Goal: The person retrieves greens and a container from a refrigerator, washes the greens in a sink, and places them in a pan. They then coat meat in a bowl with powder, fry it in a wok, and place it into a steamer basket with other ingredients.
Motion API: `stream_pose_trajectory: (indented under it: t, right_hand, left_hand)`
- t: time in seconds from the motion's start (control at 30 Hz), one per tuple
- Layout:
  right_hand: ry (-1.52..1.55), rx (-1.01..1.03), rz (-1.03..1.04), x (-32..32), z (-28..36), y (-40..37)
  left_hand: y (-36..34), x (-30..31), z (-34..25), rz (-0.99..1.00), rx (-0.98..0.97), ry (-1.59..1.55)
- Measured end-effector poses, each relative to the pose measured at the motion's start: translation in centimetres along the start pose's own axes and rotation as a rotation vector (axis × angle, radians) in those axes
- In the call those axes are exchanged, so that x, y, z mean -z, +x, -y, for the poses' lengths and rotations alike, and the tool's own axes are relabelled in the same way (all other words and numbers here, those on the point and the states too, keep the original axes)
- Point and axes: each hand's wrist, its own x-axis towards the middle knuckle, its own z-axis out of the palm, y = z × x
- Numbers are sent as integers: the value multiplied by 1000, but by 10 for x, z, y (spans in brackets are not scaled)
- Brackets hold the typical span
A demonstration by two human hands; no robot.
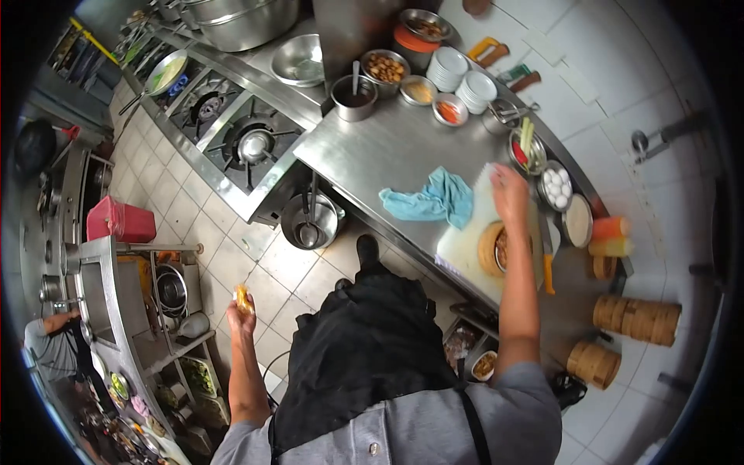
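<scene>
My left hand (pixel 242 319) is out over the floor, its fingers closed round a small yellow item in clear wrapping (pixel 244 299); what kind it is I cannot make out. My right hand (pixel 509 192) reaches over the far part of the white cutting board (pixel 459 252), fingers drawn together; anything between them is too small to name. Below that forearm stands a round bamboo steamer (pixel 488 249) with brown food inside, partly hidden by the arm. A knife with a yellow handle (pixel 549 275) lies right of the board. Left of it is a crumpled blue cloth (pixel 434 198).
Bowls of ingredients, including white eggs (pixel 556 187), and stacked white dishes (pixel 447 70) line the counter's back. Stacked steamers (pixel 637 319) stand at right. A gas stove (pixel 256 143) is at left, with a steel pot (pixel 311 221) below. Another person (pixel 56 345) works far left.
</scene>
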Motion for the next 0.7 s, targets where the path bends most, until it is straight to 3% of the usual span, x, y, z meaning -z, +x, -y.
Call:
stream_pose_trajectory:
  t: [0.13, 0.23, 0.3, 0.37, 0.43, 0.57, 0.67, 0.7]
  right_hand:
    - [88, 259, 200, -136, 15, 148]
    - [-155, 268, 311, -233, -3, 242]
    - [-146, 171, 385, -269, -16, 275]
    - [-263, 163, 315, -291, -30, 280]
    - [-188, 99, 286, -279, -7, 273]
    - [-113, 74, 267, -297, -27, 274]
    - [-105, 66, 258, -265, 3, 269]
    - [-194, 158, 209, -279, -17, 273]
  left_hand:
    - [-36, 24, 0, -167, -120, -158]
    - [-77, 45, 2, -302, -263, -195]
    - [-99, 67, 14, -330, -309, -258]
    - [-121, 73, 32, -382, -325, -298]
    - [-130, 68, 49, -465, -338, -363]
    - [-112, 59, 70, -393, -311, -388]
    - [-94, 26, 56, -310, -274, -341]
    - [-88, 13, 49, -277, -246, -312]
